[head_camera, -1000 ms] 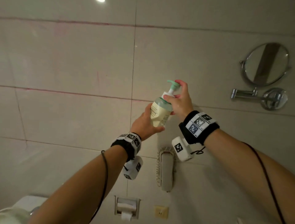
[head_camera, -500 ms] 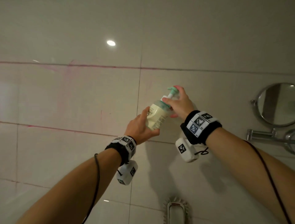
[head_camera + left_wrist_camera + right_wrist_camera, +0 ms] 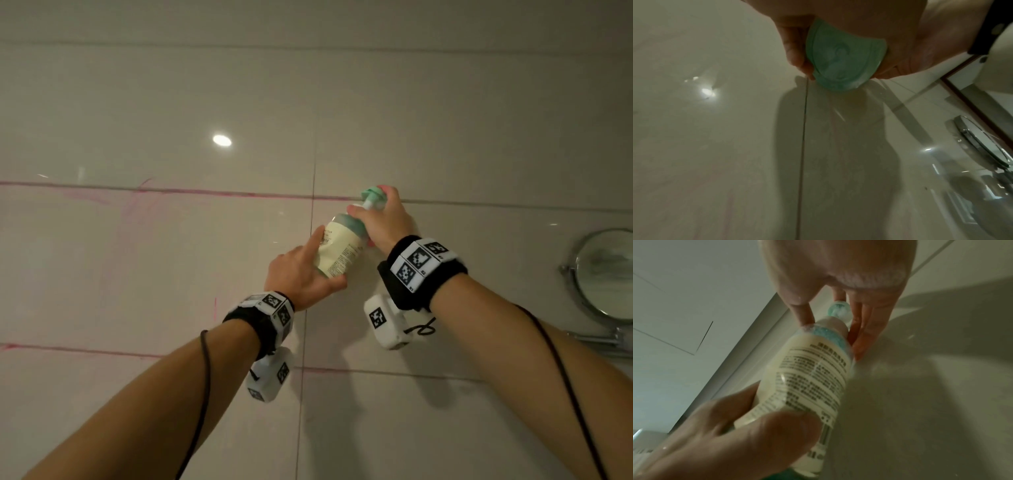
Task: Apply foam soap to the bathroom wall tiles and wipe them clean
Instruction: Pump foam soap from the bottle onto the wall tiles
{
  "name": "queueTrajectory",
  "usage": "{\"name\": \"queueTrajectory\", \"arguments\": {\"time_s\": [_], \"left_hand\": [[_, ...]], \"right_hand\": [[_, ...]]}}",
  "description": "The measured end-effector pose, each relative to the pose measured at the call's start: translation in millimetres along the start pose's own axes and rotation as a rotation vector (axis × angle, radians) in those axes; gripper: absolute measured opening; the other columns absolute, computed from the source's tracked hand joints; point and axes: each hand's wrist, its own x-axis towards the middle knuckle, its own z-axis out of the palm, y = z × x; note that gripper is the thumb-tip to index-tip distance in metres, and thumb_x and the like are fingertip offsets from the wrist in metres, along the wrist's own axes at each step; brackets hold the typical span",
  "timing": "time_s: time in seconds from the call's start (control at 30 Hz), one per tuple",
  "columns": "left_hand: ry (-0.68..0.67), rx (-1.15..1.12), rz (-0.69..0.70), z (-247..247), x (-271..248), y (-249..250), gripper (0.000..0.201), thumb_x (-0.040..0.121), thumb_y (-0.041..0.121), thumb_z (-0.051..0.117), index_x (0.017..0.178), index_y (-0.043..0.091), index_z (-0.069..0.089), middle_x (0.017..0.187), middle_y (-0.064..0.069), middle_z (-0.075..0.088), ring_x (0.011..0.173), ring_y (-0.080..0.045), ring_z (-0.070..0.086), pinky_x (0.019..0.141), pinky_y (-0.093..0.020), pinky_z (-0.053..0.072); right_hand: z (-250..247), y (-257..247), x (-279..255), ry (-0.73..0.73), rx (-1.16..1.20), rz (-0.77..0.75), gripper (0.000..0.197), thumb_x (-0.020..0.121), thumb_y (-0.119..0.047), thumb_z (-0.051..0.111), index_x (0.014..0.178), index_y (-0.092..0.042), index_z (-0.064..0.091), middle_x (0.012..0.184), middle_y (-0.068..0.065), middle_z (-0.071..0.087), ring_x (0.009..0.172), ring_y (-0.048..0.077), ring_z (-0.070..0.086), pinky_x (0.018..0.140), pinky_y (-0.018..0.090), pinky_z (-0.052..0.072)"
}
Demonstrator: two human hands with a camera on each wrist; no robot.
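Note:
A cream foam soap bottle (image 3: pixel 337 251) with a teal pump head (image 3: pixel 373 195) is held tilted close to the beige wall tiles (image 3: pixel 171 257), with the pump end highest. My left hand (image 3: pixel 323 265) grips the bottle's base, index finger stretched along its side. In the left wrist view the teal bottom (image 3: pixel 844 60) sits between the fingers. My right hand (image 3: pixel 370 202) grips the neck, with fingers over the pump head. The right wrist view shows the label (image 3: pixel 812 374) and the pump (image 3: pixel 838 309) under those fingers. Pink marks (image 3: pixel 137 202) streak the tiles and grout lines to the left.
A round chrome mirror (image 3: pixel 606 274) on a swing arm sticks out from the wall at the right edge. A vertical grout line (image 3: pixel 310 308) runs just left of the bottle. A ceiling light reflects on the upper tile (image 3: pixel 222 140).
Both hands have carried the bottle higher up the wall, to the upper pink grout line. The view tilted up, so the wall phone and paper holder dropped out of sight. My left index finger straightened.

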Motion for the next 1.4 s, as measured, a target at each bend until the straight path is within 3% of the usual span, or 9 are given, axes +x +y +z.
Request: {"name": "queueTrajectory", "arguments": {"time_s": [0.27,0.53,0.7,0.83,0.93,1.1,1.2,1.27,1.4], "left_hand": [[-0.016,-0.051,0.014,-2,14,-5,0.09,0.063,0.07,0.054,0.144,0.036,0.031,0.096,-0.002,0.07,0.082,-0.029,0.065,0.068,-0.032,0.047],[-0.059,-0.074,0.006,-8,24,-9,0.084,0.058,0.072,0.05,0.135,0.038,0.043,0.09,-0.001,0.071,0.08,-0.028,0.065,0.072,-0.036,0.052],[-0.074,-0.149,-0.011,-19,30,-7,0.069,0.07,0.066,0.065,0.13,0.035,0.053,0.091,0.003,0.068,0.081,-0.024,0.063,0.075,-0.035,0.053],[-0.092,-0.217,-0.018,-26,37,-8,0.057,0.074,0.058,0.072,0.123,0.033,0.06,0.092,0.002,0.07,0.083,-0.023,0.065,0.078,-0.037,0.055],[-0.127,-0.282,-0.028,-27,35,-9,0.053,0.071,0.058,0.071,0.118,0.035,0.062,0.089,0.004,0.069,0.08,-0.021,0.064,0.074,-0.035,0.054],[-0.206,-0.416,-0.038,-22,26,-6,0.054,0.066,0.06,0.068,0.115,0.037,0.064,0.088,0.006,0.071,0.079,-0.016,0.067,0.076,-0.038,0.058],[-0.257,-0.498,-0.042,-15,22,-3,0.041,0.072,0.053,0.074,0.108,0.04,0.062,0.09,0.005,0.072,0.08,-0.017,0.069,0.078,-0.041,0.06],[-0.275,-0.544,-0.042,-10,20,2,0.051,0.069,0.056,0.073,0.115,0.038,0.059,0.094,0.004,0.071,0.083,-0.018,0.07,0.078,-0.043,0.061],[-0.222,-0.633,-0.09,1,18,8,0.076,0.057,0.063,0.068,0.125,0.031,0.055,0.1,0.003,0.071,0.087,-0.02,0.07,0.081,-0.044,0.06]], "right_hand": [[20,-11,6,0.105,-0.016,-0.002,0.06,0.082,-0.037,0.071,0.133,-0.035,0.039,0.101,-0.006,0.063,0.08,0.019,0.065,0.075,0.038,0.058],[31,-15,19,0.203,-0.062,-0.021,0.053,0.082,-0.032,0.071,0.128,-0.03,0.047,0.099,-0.009,0.062,0.072,0.004,0.053,0.056,0.023,0.035],[32,-20,25,0.212,-0.068,0.03,0.046,0.081,-0.032,0.068,0.123,-0.029,0.052,0.092,-0.01,0.057,0.073,0.006,0.053,0.058,0.025,0.036],[33,-25,26,0.224,-0.089,0.073,0.039,0.082,-0.033,0.066,0.119,-0.026,0.055,0.099,-0.004,0.062,0.082,0.018,0.06,0.08,0.037,0.052],[34,-26,24,0.237,-0.102,0.087,0.035,0.083,-0.036,0.064,0.115,-0.026,0.055,0.098,-0.004,0.063,0.086,0.021,0.062,0.084,0.038,0.052],[33,-18,10,0.167,-0.012,0.152,0.068,0.067,-0.054,0.073,0.128,-0.037,0.045,0.101,-0.005,0.061,0.089,0.024,0.066,0.08,0.045,0.057],[23,-8,7,0.135,0.205,0.194,0.068,0.066,-0.034,0.081,0.123,-0.037,0.043,0.11,0.004,0.064,0.087,0.031,0.071,0.072,0.047,0.061],[15,-4,8,0.117,0.318,0.185,0.061,0.077,-0.015,0.077,0.126,-0.029,0.043,0.111,0.008,0.063,0.088,0.033,0.071,0.067,0.042,0.06],[8,-2,12,0.114,0.344,0.108,0.061,0.08,-0.013,0.074,0.132,-0.027,0.046,0.113,0.004,0.063,0.088,0.027,0.07,0.065,0.034,0.056]]}}
